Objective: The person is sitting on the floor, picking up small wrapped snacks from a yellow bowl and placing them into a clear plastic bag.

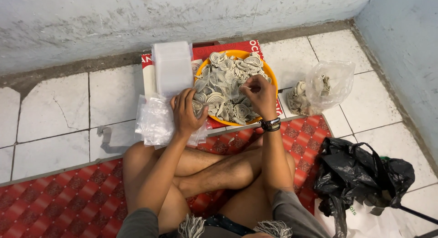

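Observation:
An orange bowl [269, 75] heaped with pale spiral crackers [230, 85] sits on the tiled floor in front of my crossed legs. My left hand [186, 112] holds the edge of a small clear plastic bag [218, 80] that stretches over the crackers. My right hand [260, 95], with a dark bracelet at the wrist, pinches the bag's other side above the bowl. Whether a cracker is inside the bag I cannot tell.
A stack of clear bags [172, 67] lies left of the bowl, with crumpled plastic [155, 121] below it. A clear bag of crackers [326, 85] rests at right. A black plastic bag [360, 176] sits beside my right knee. Walls close the back and right.

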